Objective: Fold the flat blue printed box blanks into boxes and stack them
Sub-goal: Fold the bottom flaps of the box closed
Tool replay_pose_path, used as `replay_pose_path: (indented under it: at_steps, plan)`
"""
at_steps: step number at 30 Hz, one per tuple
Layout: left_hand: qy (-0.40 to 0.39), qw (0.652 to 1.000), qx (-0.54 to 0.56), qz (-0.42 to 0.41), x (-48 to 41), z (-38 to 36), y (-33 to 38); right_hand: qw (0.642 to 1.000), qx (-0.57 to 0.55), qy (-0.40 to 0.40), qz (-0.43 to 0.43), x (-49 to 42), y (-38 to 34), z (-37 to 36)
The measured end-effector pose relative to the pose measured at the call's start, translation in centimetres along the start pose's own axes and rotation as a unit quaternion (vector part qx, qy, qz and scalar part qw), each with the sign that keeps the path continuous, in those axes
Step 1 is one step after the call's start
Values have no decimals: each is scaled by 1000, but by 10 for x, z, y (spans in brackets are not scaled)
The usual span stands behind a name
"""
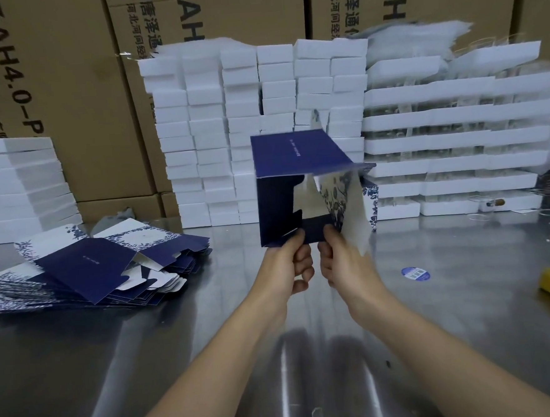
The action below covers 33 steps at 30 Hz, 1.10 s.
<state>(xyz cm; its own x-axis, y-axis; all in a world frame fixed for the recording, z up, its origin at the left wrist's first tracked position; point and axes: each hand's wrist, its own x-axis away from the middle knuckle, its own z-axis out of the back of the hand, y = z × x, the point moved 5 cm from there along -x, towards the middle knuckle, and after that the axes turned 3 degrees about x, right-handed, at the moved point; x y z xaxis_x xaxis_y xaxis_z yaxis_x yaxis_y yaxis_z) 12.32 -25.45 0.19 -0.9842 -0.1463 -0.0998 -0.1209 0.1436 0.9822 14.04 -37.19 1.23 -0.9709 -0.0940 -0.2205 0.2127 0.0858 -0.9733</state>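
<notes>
Squaring up one blue box [293, 161], mid-fold.
Your left hand [295, 265] and right hand [344, 262] hold it above the worktop [436, 294], fingers [304, 255] pinching its lower flaps; next, likely tuck those flaps closed, then stack it.

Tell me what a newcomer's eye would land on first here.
First, the half-folded blue box held up at centre, gripped at its lower edge by the left hand and right hand. Next, the pile of flat blanks on the table at left, and the wall of white boxes behind.
</notes>
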Motion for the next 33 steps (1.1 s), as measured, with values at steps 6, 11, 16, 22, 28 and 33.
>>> replay_pose_path:
  at_steps: [6, 11, 16, 22, 28, 33]
  plan:
    - [29, 999, 32, -5, 1, 2, -2, 999, 37, 22, 34, 0, 3, 3]
    - [46, 998, 29, 11, 2, 6, 2, 998, 11, 57, -2, -11, 3, 12]
    - [46, 999, -6, 3, 0, 10, 3, 997, 28, 65, 5, -14, 6, 22]
    - [29, 999, -23, 24, -5, 18, 0, 995, 35, 63, 69, -14, 5, 24]
    - [76, 996, -44, -33, -7, 18, -5, 991, 46, 77, 103, -15, 3, 30]
    - [120, 941, -171, -267, -3, 26, 19, 986, 62, 98, 118, -20, 4, 34]
